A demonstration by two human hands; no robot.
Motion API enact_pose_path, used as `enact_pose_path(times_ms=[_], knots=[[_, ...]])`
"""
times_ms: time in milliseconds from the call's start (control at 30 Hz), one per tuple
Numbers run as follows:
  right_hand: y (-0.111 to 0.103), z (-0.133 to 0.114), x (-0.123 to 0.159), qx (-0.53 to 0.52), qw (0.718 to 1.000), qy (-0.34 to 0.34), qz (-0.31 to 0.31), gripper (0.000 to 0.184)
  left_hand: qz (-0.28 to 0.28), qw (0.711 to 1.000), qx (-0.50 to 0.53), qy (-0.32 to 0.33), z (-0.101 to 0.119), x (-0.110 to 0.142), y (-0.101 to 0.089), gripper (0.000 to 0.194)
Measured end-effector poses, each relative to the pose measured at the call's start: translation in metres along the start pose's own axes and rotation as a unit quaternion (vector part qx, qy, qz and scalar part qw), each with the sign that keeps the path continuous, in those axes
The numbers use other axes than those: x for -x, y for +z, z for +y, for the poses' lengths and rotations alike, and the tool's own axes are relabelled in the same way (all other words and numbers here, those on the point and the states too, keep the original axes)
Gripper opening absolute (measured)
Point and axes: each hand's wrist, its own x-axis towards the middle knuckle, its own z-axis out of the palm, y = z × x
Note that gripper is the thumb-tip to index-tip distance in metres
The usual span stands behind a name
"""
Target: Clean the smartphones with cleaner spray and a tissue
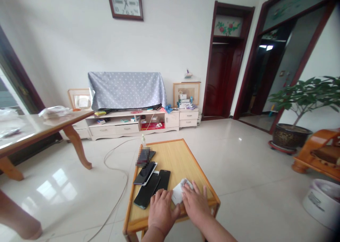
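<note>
Fingers: right hand (195,206) has its fingers (192,193) slightly apart, lying over a white cloth (178,194); left hand (161,212) has its fingers (159,196) close together, just beside the cloth. Whether either hand grips cannot be told.

Cloth: near end of the table, between the two hands.

Table: low, wooden (204,178), with a raised orange-brown rim; both hands rest on it.

Phones: black smartphones (146,191) lying on the left half of the table, the nearest just beside the left hand; a blurred stack (144,157) lies farther along.

Bottle: small, clear (143,141), standing at the far left corner of the table.

Floor: pale cable (114,160) running left of the table.

Far wall: cabinet (114,129) under a dotted cover (126,90); clock (124,3) above.

Right: potted plant (302,100); white tub (322,203) at near right.

Left: large table (32,128) with a glossy top.
</note>
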Motion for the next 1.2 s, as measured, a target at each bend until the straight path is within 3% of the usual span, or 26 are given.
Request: enact_pose_path(times_ms=[67,200,267,433,567,633,800,1000,1133,1200], knots=[[0.002,-0.002,-0.002,0.002,1.000,0.022,-0.002,0.049,-0.003,1.000,0.000,-0.001,-0.001,0.001,-0.001,0.047],[0.012,-0.009,0.005,-0.036,0.996,-0.070,-0.035,0.047,-0.034,0.999,0.000,-0.009,-0.003,0.001,-0.002,0.051],[0.011,-0.010,0.004,-0.035,0.995,-0.084,-0.031,0.047,-0.035,0.999,0.005,-0.014,-0.004,0.001,-0.002,0.057],[0.004,-0.016,-0.010,-0.004,1.000,0.007,-0.010,0.048,-0.026,0.999,0.020,-0.021,-0.006,0.003,-0.002,0.069],[0.011,-0.027,-0.013,-0.022,0.994,-0.089,-0.053,0.048,-0.040,0.999,0.016,-0.033,-0.008,0.004,-0.002,0.066],[0.012,-0.026,-0.017,-0.021,0.993,-0.104,-0.058,0.048,-0.040,0.998,0.021,-0.034,-0.008,0.004,-0.004,0.068],[0.009,-0.019,-0.033,0.020,0.999,0.014,-0.041,0.049,-0.034,0.998,0.031,-0.033,-0.006,0.005,-0.008,0.077],[0.027,-0.024,-0.020,0.016,0.996,-0.060,-0.062,0.050,-0.030,0.998,0.044,-0.030,-0.008,0.005,-0.008,0.063],[0.027,-0.006,-0.018,0.051,0.997,0.040,-0.047,0.053,-0.031,0.997,0.057,-0.032,-0.008,0.006,-0.011,0.068],[0.026,-0.001,-0.014,0.055,0.997,0.051,-0.034,0.055,-0.033,0.997,0.061,-0.031,-0.007,0.006,-0.015,0.064]])
